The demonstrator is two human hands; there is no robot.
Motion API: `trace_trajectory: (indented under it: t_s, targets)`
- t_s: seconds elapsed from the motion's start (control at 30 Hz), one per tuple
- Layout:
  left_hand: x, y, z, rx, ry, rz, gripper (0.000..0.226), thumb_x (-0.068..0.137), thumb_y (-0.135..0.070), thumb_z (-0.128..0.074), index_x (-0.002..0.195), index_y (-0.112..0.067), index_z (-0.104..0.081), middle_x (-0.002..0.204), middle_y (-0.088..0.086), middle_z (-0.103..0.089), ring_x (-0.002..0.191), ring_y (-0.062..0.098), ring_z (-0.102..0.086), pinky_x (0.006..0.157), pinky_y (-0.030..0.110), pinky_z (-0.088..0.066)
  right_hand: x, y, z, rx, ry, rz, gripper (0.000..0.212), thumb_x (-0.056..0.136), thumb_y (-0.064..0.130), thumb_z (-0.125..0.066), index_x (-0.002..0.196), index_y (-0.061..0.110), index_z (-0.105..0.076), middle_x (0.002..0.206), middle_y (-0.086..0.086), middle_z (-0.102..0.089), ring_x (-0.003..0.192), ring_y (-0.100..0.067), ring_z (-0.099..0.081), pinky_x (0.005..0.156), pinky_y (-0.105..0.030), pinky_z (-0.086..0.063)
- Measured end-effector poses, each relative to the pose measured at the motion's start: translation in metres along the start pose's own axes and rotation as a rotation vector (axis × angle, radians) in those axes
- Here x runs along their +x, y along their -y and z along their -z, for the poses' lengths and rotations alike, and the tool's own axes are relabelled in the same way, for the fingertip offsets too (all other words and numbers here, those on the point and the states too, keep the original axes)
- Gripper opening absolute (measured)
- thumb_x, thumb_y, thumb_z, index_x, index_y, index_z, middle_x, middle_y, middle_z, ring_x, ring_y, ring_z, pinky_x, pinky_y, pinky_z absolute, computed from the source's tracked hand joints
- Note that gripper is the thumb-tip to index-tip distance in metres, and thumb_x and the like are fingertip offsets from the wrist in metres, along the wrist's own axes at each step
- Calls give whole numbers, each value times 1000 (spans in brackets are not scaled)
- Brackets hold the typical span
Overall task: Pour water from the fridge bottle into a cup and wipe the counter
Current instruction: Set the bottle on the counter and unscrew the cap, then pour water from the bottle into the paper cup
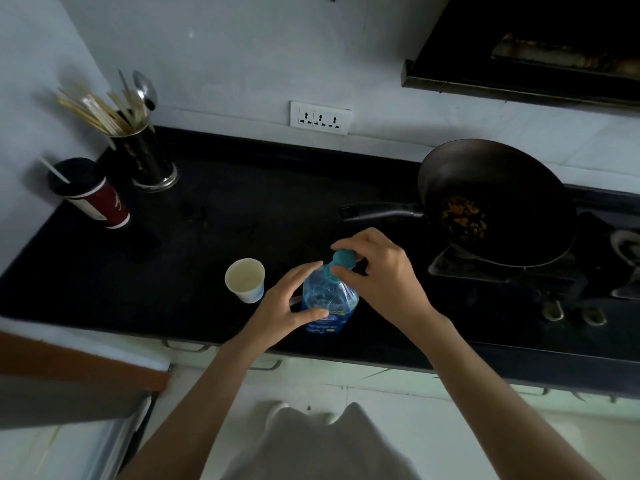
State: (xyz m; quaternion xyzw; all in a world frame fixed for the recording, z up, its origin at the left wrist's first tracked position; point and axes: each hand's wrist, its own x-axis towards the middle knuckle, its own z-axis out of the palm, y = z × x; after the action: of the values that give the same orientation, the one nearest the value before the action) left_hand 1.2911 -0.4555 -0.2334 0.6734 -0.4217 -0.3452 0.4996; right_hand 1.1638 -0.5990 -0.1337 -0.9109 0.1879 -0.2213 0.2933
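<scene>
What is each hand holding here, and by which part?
The right hand pinches the bottle's teal cap. The left hand steadies the water bottle by its upper body.

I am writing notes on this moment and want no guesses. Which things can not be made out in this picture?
- Head view: the cap is under the right hand fingers; on or off is unclear.
- The cup is seen from above in dim light; any water inside is unclear.
- The bottle label is blurred and partly behind the left hand.
- No wiping cloth is in view.
</scene>
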Motion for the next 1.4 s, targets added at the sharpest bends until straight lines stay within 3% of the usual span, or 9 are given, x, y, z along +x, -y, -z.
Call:
trace_trajectory:
  t_s: [0.27,0.37,0.57,0.67,0.73,0.87,1.17,1.3,1.4]
  targets:
    - [-1,-1,0,-5,-1,2,74,74,-42,-75,138,-46,-38,141,-22,-40,132,5,-42,101,40,-49,-23,-35,19,236,-91,-180,29,73,4,-80,95,14,-64,97,1,-62,89,-8,-65,76,-17,-55]
    - [-1,-1,0,-24,-7,1,72,75,-35,-78,136,-46,-40,139,-25,-42,130,4,-44,100,38,-49,-44,-62,14,254,-106,-278,32,73,1,-80,94,16,-61,97,0,-62,90,-9,-65,77,-16,-55]
    - [-1,-2,0,-7,-10,-4,73,78,-28,-76,139,-41,-37,143,-19,-40,131,0,-41,100,26,-48,-90,-124,-17,117,-110,-463,33,78,10,-77,108,16,-65,107,8,-63,96,-7,-63,83,-28,-57]
    - [-1,-2,-1,-6,-15,0,74,78,-22,-77,140,-38,-38,142,-19,-40,130,-2,-41,97,20,-47,-107,-148,-29,48,-154,-552,34,79,14,-77,111,19,-66,107,8,-65,99,-14,-61,83,-36,-56]
    - [0,-1,-1,-16,-16,0,74,78,-20,-77,139,-38,-39,141,-20,-41,129,-3,-42,95,18,-47,-113,-154,-34,-9,-161,-584,34,80,16,-76,112,19,-66,106,8,-66,103,-17,-58,81,-34,-54]
    - [-1,-2,-1,-37,-13,10,74,77,-21,-77,137,-41,-39,140,-20,-41,129,-2,-42,95,18,-47,-116,-157,-40,-69,-176,-596,38,79,18,-76,116,19,-67,102,5,-62,103,-17,-56,74,-25,-44]
    - [-2,-4,0,-38,-8,5,75,76,-23,-76,140,-36,-39,141,-19,-41,130,-2,-42,96,20,-48,-114,-177,-49,-293,-102,-572,41,77,24,-79,115,13,-67,107,-3,-68,107,-25,-54,67,-31,-50]
    - [-2,-4,-1,-24,-12,6,75,77,-22,-77,141,-34,-39,142,-19,-40,129,-2,-42,96,20,-48,-112,-175,-45,-311,-117,-541,53,73,34,-81,118,12,-64,110,-5,-65,105,-28,-55,74,-35,-53]
    - [-1,-4,0,-11,-10,3,75,77,-24,-76,140,-38,-38,142,-19,-40,130,-3,-41,98,22,-48,-108,-156,-46,-204,-137,-449,60,75,35,-79,126,13,-57,118,-4,-60,106,-23,-56,77,-31,-52]
